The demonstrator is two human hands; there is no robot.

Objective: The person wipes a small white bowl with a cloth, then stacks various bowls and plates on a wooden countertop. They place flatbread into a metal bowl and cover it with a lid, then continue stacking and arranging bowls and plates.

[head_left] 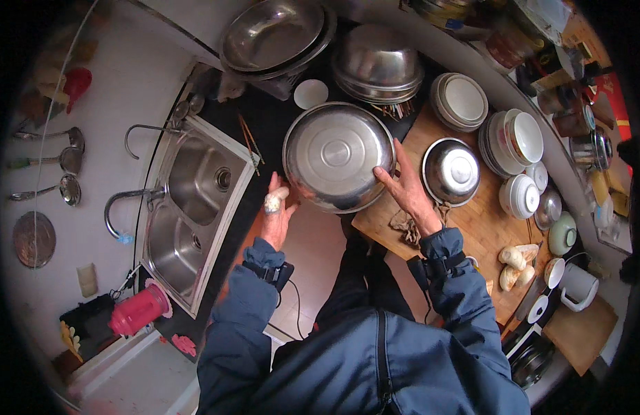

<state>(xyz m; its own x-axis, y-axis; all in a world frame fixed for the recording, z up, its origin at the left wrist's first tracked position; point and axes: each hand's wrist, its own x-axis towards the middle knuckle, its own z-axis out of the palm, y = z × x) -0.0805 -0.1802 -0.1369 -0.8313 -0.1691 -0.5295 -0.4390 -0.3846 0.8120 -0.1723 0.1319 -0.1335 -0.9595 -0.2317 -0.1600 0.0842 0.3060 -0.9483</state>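
A big round metal basin (pixel 340 142) is bottom up in front of me, between my hands. My right hand (pixel 407 188) grips its right rim, with the thumb on the shiny outer side and the fingers along the edge. At the lower left of the rim, my left hand (pixel 274 220) is closed against the basin, its fingertips partly hidden. Something whitish covers or lies on a digit of that hand; I cannot tell whether it is a wrapping. Just right of my right hand, a smaller metal bowl (pixel 452 173) sits on the wooden board (pixel 430 149). A crumpled brown cloth (pixel 405 228) lies by my right wrist.
A double sink (pixel 195 176) stands on the left, with chopsticks (pixel 251 144) beside it. Stacked basins (pixel 275 34) and a metal bowl stack (pixel 377 62) fill the back. White bowls (pixel 510 138) and pale mushroom-like pieces (pixel 517 266) are on the right. A pink jug (pixel 136 310) stands lower left.
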